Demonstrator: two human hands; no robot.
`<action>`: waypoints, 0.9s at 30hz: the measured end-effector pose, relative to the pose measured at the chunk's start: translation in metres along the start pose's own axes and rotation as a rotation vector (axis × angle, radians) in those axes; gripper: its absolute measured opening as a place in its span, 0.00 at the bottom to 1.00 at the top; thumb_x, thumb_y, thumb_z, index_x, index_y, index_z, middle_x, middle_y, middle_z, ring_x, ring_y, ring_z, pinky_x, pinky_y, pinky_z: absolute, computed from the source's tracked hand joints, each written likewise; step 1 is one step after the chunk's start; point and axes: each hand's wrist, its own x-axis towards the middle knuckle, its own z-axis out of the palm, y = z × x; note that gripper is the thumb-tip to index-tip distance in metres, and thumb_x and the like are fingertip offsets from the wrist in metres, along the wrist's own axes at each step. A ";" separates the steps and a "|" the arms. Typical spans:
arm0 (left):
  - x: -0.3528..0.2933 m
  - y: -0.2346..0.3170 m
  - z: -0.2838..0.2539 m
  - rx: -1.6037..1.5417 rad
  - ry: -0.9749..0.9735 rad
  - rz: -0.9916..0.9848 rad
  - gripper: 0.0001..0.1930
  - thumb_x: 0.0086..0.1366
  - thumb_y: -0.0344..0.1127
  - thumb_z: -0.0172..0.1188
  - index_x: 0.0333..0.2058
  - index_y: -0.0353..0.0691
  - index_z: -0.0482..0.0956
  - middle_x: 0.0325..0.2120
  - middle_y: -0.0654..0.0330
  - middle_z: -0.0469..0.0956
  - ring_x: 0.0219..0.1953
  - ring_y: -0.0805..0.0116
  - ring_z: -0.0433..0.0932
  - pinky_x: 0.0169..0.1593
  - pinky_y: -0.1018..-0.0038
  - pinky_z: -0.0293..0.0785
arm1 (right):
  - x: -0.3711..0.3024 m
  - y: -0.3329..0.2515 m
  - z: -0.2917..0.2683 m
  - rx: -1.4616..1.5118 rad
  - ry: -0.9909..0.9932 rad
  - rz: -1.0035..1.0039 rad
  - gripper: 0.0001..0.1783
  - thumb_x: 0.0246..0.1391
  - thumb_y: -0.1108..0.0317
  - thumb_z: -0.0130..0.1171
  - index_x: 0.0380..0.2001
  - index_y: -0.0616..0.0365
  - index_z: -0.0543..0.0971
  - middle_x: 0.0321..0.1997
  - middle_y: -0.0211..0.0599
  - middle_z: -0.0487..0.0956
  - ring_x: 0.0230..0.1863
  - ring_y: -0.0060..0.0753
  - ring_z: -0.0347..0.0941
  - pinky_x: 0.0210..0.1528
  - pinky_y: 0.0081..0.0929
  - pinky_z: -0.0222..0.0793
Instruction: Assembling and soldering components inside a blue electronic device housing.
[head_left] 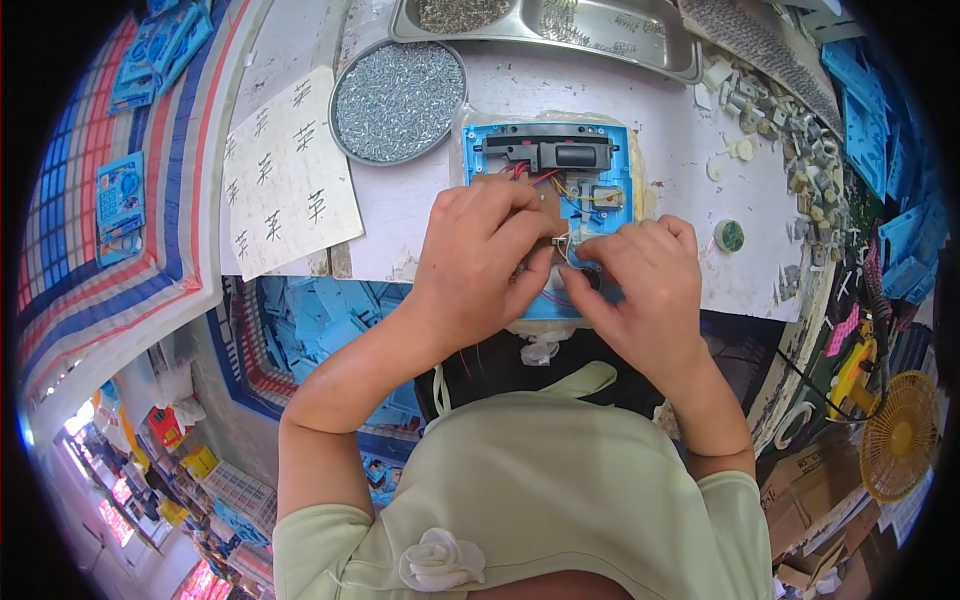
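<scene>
A blue plastic casing (622,160) lies open in front of me, with its inner parts showing. Across its far end runs a black module (575,155), and red and yellow wires come from the parts below it. My left hand (480,245) reaches over the casing's left side, its thumb and forefinger pinched around thin pale wires (561,242). From the right, my right hand (648,285) comes in with bent fingers, thumb and forefinger drawn together beside the same wires. What its fingertips hold is too small to make out. A brown board is partly hidden under my left fingers.
A round tray (398,102) of small metal screws stands far left, beside a handwritten paper sheet (290,180). A steel tray (610,62) with small parts lies beyond. Loose small parts (815,190) and a green roll (729,236) are at right. Blue casings (330,315) fill a container below the table's edge.
</scene>
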 end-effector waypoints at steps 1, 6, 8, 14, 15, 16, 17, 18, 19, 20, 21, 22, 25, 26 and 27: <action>0.000 -0.002 0.000 -0.007 -0.008 0.002 0.15 0.48 0.27 0.71 0.37 0.44 0.82 0.41 0.60 0.77 0.46 0.58 0.77 0.49 0.64 0.68 | 0.001 -0.002 0.002 -0.040 0.004 -0.002 0.09 0.45 0.69 0.71 0.27 0.53 0.79 0.25 0.30 0.75 0.31 0.36 0.72 0.43 0.38 0.59; -0.003 -0.008 0.000 -0.031 -0.017 0.038 0.15 0.48 0.27 0.70 0.37 0.42 0.81 0.41 0.60 0.78 0.45 0.58 0.78 0.49 0.64 0.68 | 0.008 -0.007 0.006 -0.132 0.008 -0.067 0.09 0.45 0.69 0.70 0.26 0.53 0.77 0.24 0.31 0.72 0.30 0.37 0.70 0.44 0.41 0.57; -0.003 -0.008 0.002 -0.041 0.017 0.047 0.15 0.48 0.27 0.70 0.37 0.41 0.81 0.40 0.60 0.78 0.44 0.58 0.78 0.49 0.63 0.68 | 0.009 -0.007 0.008 -0.144 0.010 -0.085 0.09 0.45 0.70 0.69 0.26 0.54 0.77 0.23 0.31 0.73 0.30 0.37 0.70 0.44 0.41 0.57; -0.006 -0.010 0.006 -0.083 0.089 0.062 0.14 0.49 0.27 0.70 0.36 0.41 0.81 0.39 0.59 0.78 0.43 0.58 0.78 0.48 0.62 0.67 | 0.008 -0.008 0.017 -0.142 0.036 -0.072 0.09 0.44 0.71 0.69 0.24 0.55 0.76 0.22 0.31 0.74 0.27 0.38 0.70 0.44 0.41 0.58; -0.006 -0.010 0.007 -0.091 0.097 0.064 0.14 0.49 0.28 0.70 0.36 0.41 0.81 0.39 0.60 0.79 0.43 0.58 0.78 0.48 0.63 0.67 | 0.008 -0.008 0.018 -0.143 0.046 -0.077 0.09 0.43 0.72 0.69 0.24 0.54 0.76 0.22 0.31 0.74 0.26 0.37 0.70 0.43 0.41 0.58; -0.007 -0.011 0.008 -0.097 0.104 0.060 0.13 0.49 0.28 0.70 0.36 0.41 0.81 0.39 0.60 0.79 0.43 0.58 0.78 0.48 0.63 0.67 | 0.007 -0.008 0.020 -0.144 0.054 -0.079 0.09 0.43 0.72 0.69 0.24 0.54 0.76 0.22 0.31 0.75 0.26 0.37 0.70 0.43 0.41 0.58; -0.007 -0.011 0.009 -0.103 0.111 0.055 0.13 0.49 0.28 0.70 0.36 0.41 0.81 0.39 0.60 0.79 0.42 0.58 0.78 0.48 0.63 0.67 | 0.007 -0.007 0.021 -0.137 0.060 -0.080 0.09 0.43 0.72 0.69 0.24 0.54 0.76 0.21 0.30 0.75 0.25 0.36 0.70 0.43 0.41 0.58; -0.008 -0.011 0.010 -0.108 0.118 0.051 0.13 0.49 0.28 0.69 0.36 0.42 0.81 0.38 0.60 0.79 0.42 0.58 0.78 0.47 0.63 0.67 | 0.006 -0.006 0.021 -0.130 0.066 -0.081 0.09 0.43 0.72 0.69 0.24 0.54 0.76 0.21 0.29 0.75 0.25 0.36 0.69 0.43 0.40 0.57; -0.008 -0.011 0.011 -0.114 0.126 0.050 0.13 0.49 0.28 0.69 0.36 0.42 0.81 0.38 0.61 0.79 0.42 0.59 0.78 0.47 0.63 0.67 | 0.005 -0.006 0.022 -0.123 0.074 -0.081 0.10 0.43 0.72 0.70 0.24 0.54 0.76 0.21 0.28 0.75 0.24 0.35 0.69 0.43 0.40 0.57; -0.008 -0.011 0.011 -0.120 0.134 0.048 0.13 0.49 0.28 0.69 0.36 0.42 0.81 0.38 0.61 0.79 0.42 0.59 0.78 0.47 0.63 0.67 | 0.004 -0.006 0.023 -0.120 0.085 -0.083 0.10 0.43 0.72 0.70 0.24 0.54 0.76 0.21 0.27 0.74 0.24 0.34 0.68 0.43 0.39 0.57; -0.008 -0.012 0.012 -0.125 0.141 0.047 0.13 0.49 0.28 0.69 0.36 0.43 0.81 0.38 0.61 0.79 0.42 0.59 0.78 0.47 0.62 0.67 | 0.004 -0.006 0.025 -0.117 0.096 -0.084 0.10 0.43 0.72 0.70 0.24 0.53 0.76 0.20 0.26 0.74 0.23 0.33 0.68 0.43 0.38 0.57; -0.008 -0.012 0.012 -0.131 0.147 0.049 0.13 0.49 0.28 0.69 0.36 0.43 0.81 0.38 0.61 0.79 0.41 0.59 0.78 0.47 0.63 0.67 | 0.003 -0.006 0.025 -0.114 0.108 -0.085 0.10 0.43 0.72 0.70 0.25 0.53 0.76 0.20 0.25 0.73 0.23 0.32 0.68 0.43 0.38 0.57; -0.008 -0.012 0.012 -0.142 0.160 0.053 0.12 0.49 0.28 0.69 0.35 0.43 0.81 0.38 0.62 0.78 0.41 0.59 0.78 0.47 0.63 0.66 | 0.006 -0.008 0.025 -0.098 0.126 -0.078 0.10 0.44 0.72 0.70 0.26 0.52 0.77 0.19 0.24 0.73 0.22 0.30 0.67 0.42 0.37 0.56; -0.009 -0.013 0.013 -0.142 0.162 0.053 0.12 0.49 0.28 0.69 0.35 0.43 0.81 0.38 0.62 0.78 0.41 0.59 0.78 0.47 0.63 0.66 | 0.006 -0.008 0.024 -0.094 0.133 -0.071 0.10 0.44 0.72 0.70 0.26 0.52 0.77 0.19 0.24 0.72 0.22 0.30 0.67 0.42 0.36 0.56; -0.009 -0.013 0.013 -0.143 0.163 0.053 0.12 0.49 0.28 0.70 0.35 0.43 0.81 0.38 0.62 0.78 0.41 0.59 0.78 0.47 0.63 0.66 | 0.006 -0.007 0.024 -0.091 0.140 -0.064 0.09 0.44 0.72 0.70 0.26 0.52 0.77 0.18 0.23 0.72 0.22 0.29 0.67 0.42 0.36 0.56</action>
